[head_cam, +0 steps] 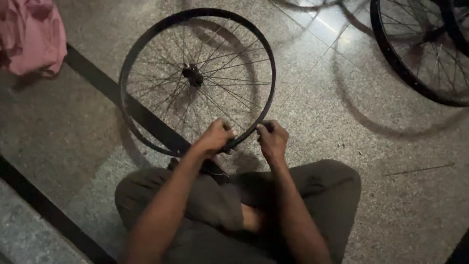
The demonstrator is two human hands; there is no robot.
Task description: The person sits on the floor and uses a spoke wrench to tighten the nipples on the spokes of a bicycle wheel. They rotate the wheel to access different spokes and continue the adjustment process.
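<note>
- Head view looks straight down on a person sitting cross-legged on a speckled stone floor (342, 98), knees in dark trousers at the bottom of the frame.
- At 10 o'clock, in the far top-left corner, a crumpled pink cloth (30, 35) lies on the floor, well apart from everything else.
- A dark inlaid strip (97, 78) in the floor runs diagonally from near the cloth down toward the centre and passes under the wheel; a second dark strip crosses the 8 o'clock corner.
- Just above centre, a black spoked bicycle wheel (126, 73) without a tyre is held before the person, its hub (192, 75) toward 12 o'clock and its thin spokes fanning out to the rim.
- The left hand (215, 138) sits at the wheel's 6 o'clock edge, fingers curled closed around the rim there.
- The right hand (272, 138), just beside the left, has its fingers closed too; thumb and forefinger seem to pinch the rim or a spoke end at about the wheel's 5 o'clock, though what exactly they grip is too small to tell.
- Both forearms reach up from the lap to that near edge of the wheel.
- At 4 o'clock a thin loose rod, perhaps a spoke (420, 169), lies on the floor, well apart from the hands.
- At 2 o'clock a second wheel (391, 58) with spokes is cut off by the frame's top-right corner.
</note>
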